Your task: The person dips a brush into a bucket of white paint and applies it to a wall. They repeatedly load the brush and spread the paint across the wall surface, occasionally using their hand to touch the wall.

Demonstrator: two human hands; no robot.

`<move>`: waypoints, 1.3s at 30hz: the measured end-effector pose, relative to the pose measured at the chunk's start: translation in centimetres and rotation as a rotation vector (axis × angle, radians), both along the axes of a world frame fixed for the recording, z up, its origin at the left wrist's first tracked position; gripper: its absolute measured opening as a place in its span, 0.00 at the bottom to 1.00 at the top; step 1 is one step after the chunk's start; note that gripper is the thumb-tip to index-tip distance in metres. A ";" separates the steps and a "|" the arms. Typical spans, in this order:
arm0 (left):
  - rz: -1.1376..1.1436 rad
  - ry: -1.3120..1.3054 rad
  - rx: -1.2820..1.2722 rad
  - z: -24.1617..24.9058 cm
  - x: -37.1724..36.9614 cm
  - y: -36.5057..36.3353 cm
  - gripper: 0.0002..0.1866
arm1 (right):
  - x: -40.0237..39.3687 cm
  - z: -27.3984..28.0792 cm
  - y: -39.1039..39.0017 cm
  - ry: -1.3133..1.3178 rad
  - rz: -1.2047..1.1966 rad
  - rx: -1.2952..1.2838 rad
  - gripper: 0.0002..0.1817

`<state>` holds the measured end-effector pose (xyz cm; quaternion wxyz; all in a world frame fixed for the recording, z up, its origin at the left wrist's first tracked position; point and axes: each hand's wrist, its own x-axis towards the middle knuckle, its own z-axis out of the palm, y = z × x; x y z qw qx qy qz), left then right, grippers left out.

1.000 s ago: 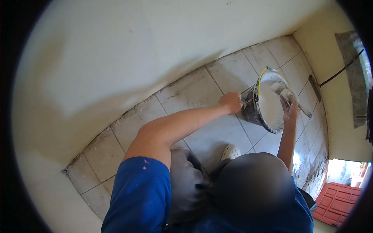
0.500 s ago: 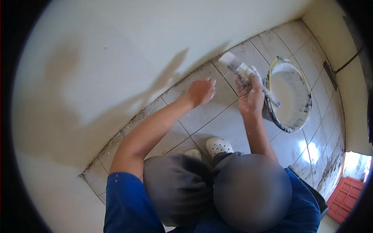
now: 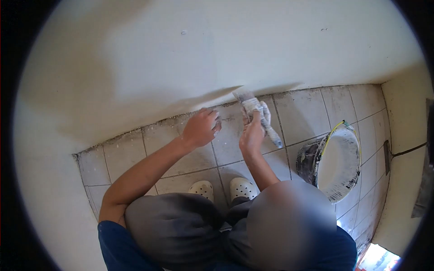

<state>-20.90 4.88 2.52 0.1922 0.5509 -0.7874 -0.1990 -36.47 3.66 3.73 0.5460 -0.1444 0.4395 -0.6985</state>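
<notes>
A paint-smeared paintbrush point(image 3: 274, 137) is in my right hand point(image 3: 253, 134), which is closed around it. Its bristles point up towards the foot of the wall point(image 3: 149, 67), close to where wall and floor meet, and the handle slants down to the right. White paint coats the fingers of that hand. My left hand point(image 3: 198, 130) is closed, fingers curled, over the floor by the wall's base, to the left of the brush. Whatever those fingers hold, if anything, is hidden.
To the right on the tiled floor point(image 3: 181, 184) stands a paint-streaked bucket point(image 3: 307, 160) with a yellow handle and whitish paint inside. My feet in cream clogs point(image 3: 242, 187) are below my hands. A second wall point(image 3: 402, 135) closes off the right side.
The brush has moved away from the bucket, leftward to the wall's base, in my right hand. My left hand has shifted left and down in view, and the view itself has turned.
</notes>
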 end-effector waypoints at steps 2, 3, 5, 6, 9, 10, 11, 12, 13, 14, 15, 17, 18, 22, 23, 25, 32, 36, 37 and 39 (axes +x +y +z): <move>0.068 0.045 0.191 -2.0 0.7 0.4 0.10 | 0.5 -0.2 -0.8 -0.001 0.017 0.042 0.21; 0.085 0.055 0.300 -3.1 1.1 0.6 0.10 | 0.6 0.4 -1.4 -0.036 0.018 -0.002 0.21; 0.065 0.095 0.368 -4.3 1.0 0.0 0.11 | 0.4 3.3 -1.8 -0.093 0.032 -0.136 0.21; 0.031 0.124 0.326 -4.5 0.8 -0.4 0.11 | 0.2 6.7 -1.7 -0.117 0.048 -0.226 0.22; -0.022 0.104 0.297 -5.0 -0.3 -2.1 0.11 | -0.1 13.3 -1.1 -0.117 0.056 -0.524 0.22; -0.031 0.080 0.298 -5.2 -0.7 -2.7 0.10 | 0.1 12.9 -1.4 -0.050 0.043 -0.548 0.22; -0.066 0.103 0.287 -5.7 -0.9 -2.9 0.10 | 0.3 12.4 -1.7 0.016 0.027 -0.571 0.22; -0.100 0.128 0.275 -6.7 -1.2 -3.1 0.10 | 0.6 12.0 -2.0 0.081 0.009 -0.592 0.22; -0.133 0.153 0.264 -7.1 -1.4 -3.2 0.10 | 1.2 10.0 -2.1 0.244 0.013 -0.522 0.22; -0.137 0.127 0.283 -6.8 -1.6 -3.0 0.10 | 1.5 6.4 -2.4 0.230 0.002 -0.432 0.22; -0.139 0.101 0.301 -6.2 -1.9 -2.7 0.10 | 1.8 2.8 -2.6 0.211 -0.008 -0.344 0.22; -0.130 0.072 0.343 -5.3 -2.2 -2.3 0.10 | 1.4 -2.8 -2.1 0.073 -0.041 -0.113 0.22; -0.120 0.068 0.376 -5.1 -2.3 -1.8 0.10 | 1.0 -4.0 -0.9 0.129 -0.053 0.021 0.22; -0.162 0.164 0.435 -4.8 -1.3 -0.5 0.09 | -0.6 -7.6 0.3 -0.022 -0.136 0.088 0.21; -0.169 0.141 0.442 -4.9 -1.1 -0.4 0.09 | -0.7 -7.5 -0.2 -0.015 -0.108 0.068 0.20; -0.191 0.096 0.463 -5.4 -0.7 -0.3 0.09 | -0.6 -7.7 -2.3 0.038 -0.036 0.058 0.21; -0.199 0.026 0.464 -5.5 -0.7 -0.1 0.10 | 0.7 6.9 -0.4 -0.198 0.037 -0.366 0.21; -0.218 0.023 0.444 -6.2 -0.1 0.4 0.11 | 1.4 1.3 -0.7 -0.178 0.028 -0.222 0.19; -0.217 0.024 0.423 -6.3 0.0 0.4 0.11 | 1.7 -2.5 -1.2 -0.059 0.058 -0.065 0.20; -0.215 0.034 0.483 -6.6 0.0 0.1 0.11 | 1.6 -8.8 -1.9 0.078 0.084 0.098 0.20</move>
